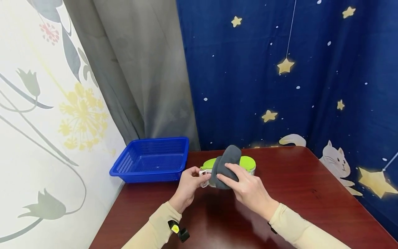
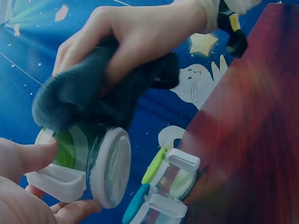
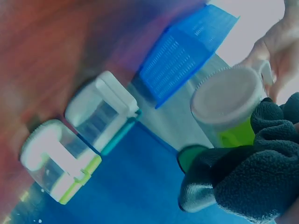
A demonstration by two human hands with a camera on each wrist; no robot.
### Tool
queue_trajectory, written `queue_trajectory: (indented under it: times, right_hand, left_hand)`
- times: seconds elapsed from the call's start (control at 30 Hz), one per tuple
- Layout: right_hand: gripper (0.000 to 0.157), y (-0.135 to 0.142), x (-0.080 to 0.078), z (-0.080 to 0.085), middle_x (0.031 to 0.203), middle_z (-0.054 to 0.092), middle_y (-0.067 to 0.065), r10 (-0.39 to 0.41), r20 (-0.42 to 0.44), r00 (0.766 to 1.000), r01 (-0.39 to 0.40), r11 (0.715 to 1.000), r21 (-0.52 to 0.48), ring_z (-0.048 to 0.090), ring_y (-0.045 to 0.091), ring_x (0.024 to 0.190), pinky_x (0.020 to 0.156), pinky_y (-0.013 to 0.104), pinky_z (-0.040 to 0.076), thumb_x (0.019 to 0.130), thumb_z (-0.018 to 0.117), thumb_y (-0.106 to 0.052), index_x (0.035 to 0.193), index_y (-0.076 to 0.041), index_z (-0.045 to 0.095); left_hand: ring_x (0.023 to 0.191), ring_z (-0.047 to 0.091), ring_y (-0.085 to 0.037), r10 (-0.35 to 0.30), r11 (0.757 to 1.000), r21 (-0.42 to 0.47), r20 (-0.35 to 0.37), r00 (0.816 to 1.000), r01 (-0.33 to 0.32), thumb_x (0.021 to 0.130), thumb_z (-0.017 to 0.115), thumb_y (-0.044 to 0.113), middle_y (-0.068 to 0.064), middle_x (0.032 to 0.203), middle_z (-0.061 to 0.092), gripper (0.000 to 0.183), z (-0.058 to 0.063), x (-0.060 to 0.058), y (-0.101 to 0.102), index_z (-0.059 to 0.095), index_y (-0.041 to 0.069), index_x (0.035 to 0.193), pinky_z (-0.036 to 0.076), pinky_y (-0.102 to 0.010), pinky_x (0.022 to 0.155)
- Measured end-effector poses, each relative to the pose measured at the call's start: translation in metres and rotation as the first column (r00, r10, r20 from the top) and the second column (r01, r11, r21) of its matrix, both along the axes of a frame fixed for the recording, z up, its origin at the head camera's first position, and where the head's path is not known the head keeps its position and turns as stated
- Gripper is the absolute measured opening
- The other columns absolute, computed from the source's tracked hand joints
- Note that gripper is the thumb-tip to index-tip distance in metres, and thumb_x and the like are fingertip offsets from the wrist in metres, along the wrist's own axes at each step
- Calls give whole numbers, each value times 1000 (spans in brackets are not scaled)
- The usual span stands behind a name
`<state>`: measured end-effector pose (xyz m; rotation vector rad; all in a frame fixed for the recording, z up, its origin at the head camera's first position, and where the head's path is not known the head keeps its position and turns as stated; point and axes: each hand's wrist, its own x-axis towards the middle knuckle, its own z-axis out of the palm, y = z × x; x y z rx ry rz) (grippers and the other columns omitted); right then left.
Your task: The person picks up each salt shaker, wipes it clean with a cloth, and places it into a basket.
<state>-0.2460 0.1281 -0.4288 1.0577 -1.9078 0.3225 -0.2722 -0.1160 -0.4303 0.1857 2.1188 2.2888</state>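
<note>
Grey cloth [image 3: 257,182] against white-handled clear jar [image 2: 88,156], seemingly green-lidded

a glossy red-brown surface [image 1: 298,197] stands before a grey curtain [image 1: 133,62] and a deep blue curtain [image 1: 242,86] printed with yellow stars [image 1: 285,65] and a white cat [image 1: 335,161]; at left, white hanging fabric [image 1: 18,145] bears grey, yellow and pink flowers [image 1: 84,119].

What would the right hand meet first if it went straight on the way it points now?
Past its grey cloth, the right hand would likely meet the jar held in the left hand; cloth and jar seem to touch, though exact depth is unclear.
</note>
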Motion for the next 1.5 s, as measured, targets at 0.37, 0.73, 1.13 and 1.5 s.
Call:
queue_trajectory:
  times: [0.37, 0.73, 1.13, 1.5]
  right_hand:
    - [41, 3, -7, 4, 133, 57, 17, -46, 2, 999, 46, 998, -30, 65, 31, 106, 69, 47, 60, 100, 48, -16, 135, -26, 66]
    - [41, 17, -11, -15, 133, 57, 16, -99, 54, 994, 95, 993, 75, 59, 31, 117, 67, 45, 60, 99, 43, -13, 126, -24, 71]
    - [41, 18, -13, -18, 131, 58, 16, -92, 52, 994, 94, 994, -47, 63, 31, 112, 69, 47, 60, 94, 54, -9, 131, -17, 67]
    - [56, 13, -15, -3, 134, 57, 20, -64, 38, 997, 71, 966, -250, 66, 34, 105, 78, 48, 58, 73, 67, 4, 127, -9, 66]
  left_hand:
    - [81, 64, -21, 46, 996, 74, -22, 999, -44, 80, 86, 14, -12, 91, 63, 31, -7, -2, -5, 59, 2, 88, 58, -32, 71]
    - [78, 62, -18, 86, 985, 157, -49, 995, -78, 77, 86, 5, -9, 88, 65, 29, -5, -6, -20, 60, 1, 87, 56, -28, 67]
    - [82, 63, -20, 19, 997, 74, -39, 999, -16, 79, 86, 8, -10, 91, 65, 31, -14, -1, -13, 60, -2, 92, 55, -28, 71]
    - [80, 63, -19, 0, 997, 74, -46, 999, 4, 79, 87, 11, -9, 88, 64, 32, -16, 1, -5, 60, -1, 91, 56, -28, 70]
